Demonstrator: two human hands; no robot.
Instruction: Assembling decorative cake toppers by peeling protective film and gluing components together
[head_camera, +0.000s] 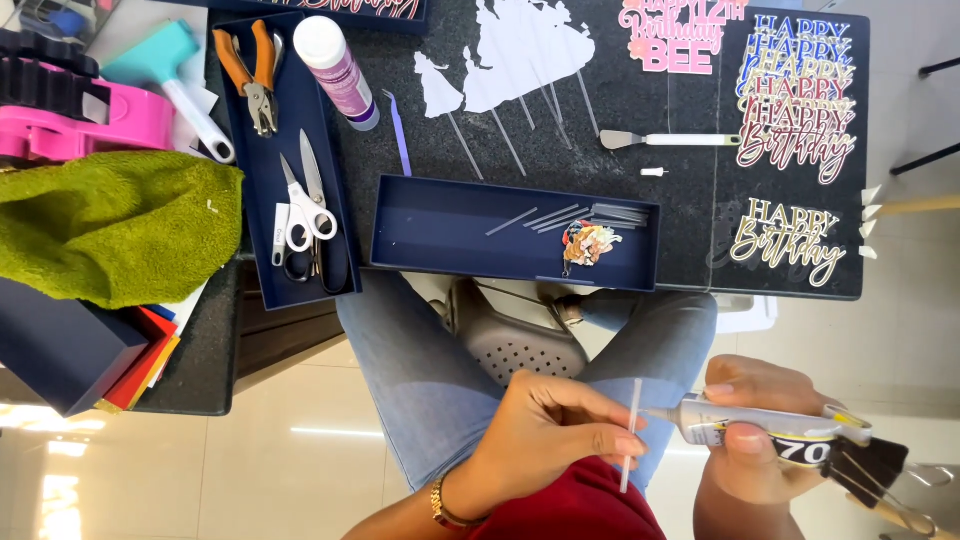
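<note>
Spreading across the top of the view, the dark work table (690, 200) carries a long navy tray (450, 235) with thin sticks and a small coloured cutout, a narrower navy tray (245, 150) holding scissors (305, 215) and orange-handled pliers (255, 70), a green towel (110, 225), and paper cake toppers (795, 100) laid flat. Lower down, over the person's jeans-clad lap, the right hand (750, 440) grips a grey glue tube (760, 425), fingers wrapped closed around its body, a black binder clip (870, 470) pinching its rolled end; the tube looks soft and squeezable, best held mid-body so pressure stays gentle. The left hand (545, 430) pinches a thin white stick (632, 435) upright between thumb and fingertips, fingers narrowed tight on its lower half. The stick looks very light, stiff but easily bent or snapped, and slippery once glued, so holding below the nozzle's contact point seems wise. The nozzle tip sits just beside the stick.
</note>
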